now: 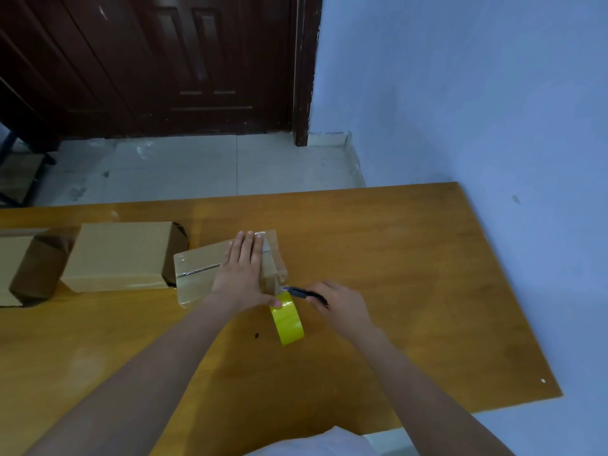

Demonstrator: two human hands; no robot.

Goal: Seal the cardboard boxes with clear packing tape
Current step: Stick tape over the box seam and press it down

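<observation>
On a wooden tabletop (394,258) beside a blue wall, a person presses the left hand (241,274) flat, fingers (248,245) straight, on a small cardboard box (194,271) already wrapped in glossy clear tape. The right hand (339,302) grips a dark utility knife (304,293), its tip aimed at the strip running from the box's near corner to the yellow-cored tape roll (288,319), which stands on edge just beside the box. The blade appears to meet the tape, though the contact point is too small to confirm. Two more cardboard boxes lie to the left: a larger box (118,255) with an end flap open, touching or nearly touching the small one, and a partly visible box (29,268) at the frame's edge.

The small box looks light and stiff, likely to slide on the smooth wood unless pinned from above, as it is now. Tape film is slick on its back, sticky beneath and prone to curling; the roll is best held through its core.
</observation>
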